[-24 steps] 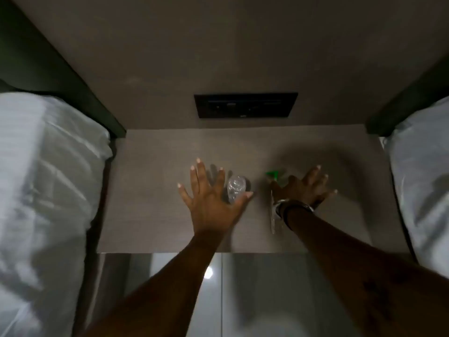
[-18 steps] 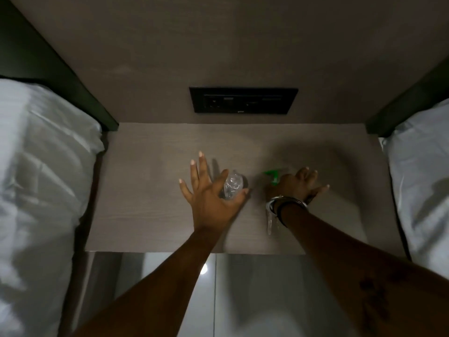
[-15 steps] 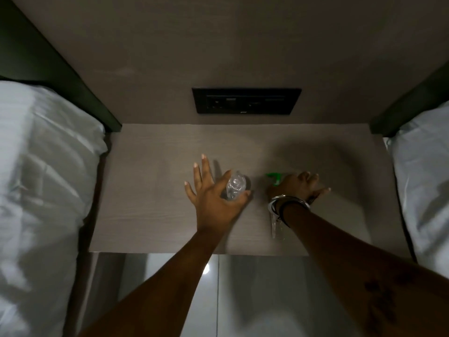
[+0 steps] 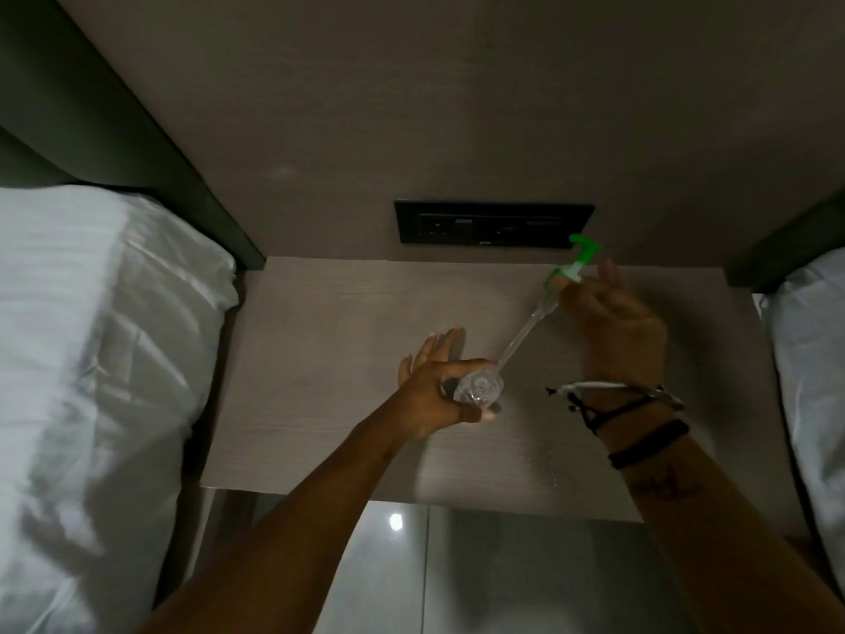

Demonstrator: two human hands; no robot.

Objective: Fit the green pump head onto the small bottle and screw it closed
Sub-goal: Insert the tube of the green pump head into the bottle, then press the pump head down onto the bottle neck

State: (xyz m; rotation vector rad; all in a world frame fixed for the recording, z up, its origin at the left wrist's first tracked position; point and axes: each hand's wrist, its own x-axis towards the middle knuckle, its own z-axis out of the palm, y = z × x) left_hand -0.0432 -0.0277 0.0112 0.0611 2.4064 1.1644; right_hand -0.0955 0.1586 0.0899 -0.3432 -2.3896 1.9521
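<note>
My left hand (image 4: 434, 386) grips the small clear bottle (image 4: 478, 389) above the middle of the wooden nightstand (image 4: 320, 359), thumb and forefinger around it, the other fingers spread. My right hand (image 4: 612, 322) holds the green pump head (image 4: 578, 260) raised up and to the right, pinched at its collar. Its clear dip tube (image 4: 521, 334) slants down to the left, and the tube's tip meets the bottle's mouth. Several bracelets sit on my right wrist.
A black socket panel (image 4: 494, 223) is set in the wall behind the nightstand. White bedding (image 4: 91, 359) lies at the left, and another white bed edge (image 4: 814, 359) at the right. Glossy floor tiles (image 4: 411, 565) show below the nightstand's front edge.
Both hands closed on their objects and lifted them off the nightstand. The right hand raised the pump head up and right, tube tip now at the bottle's mouth.
</note>
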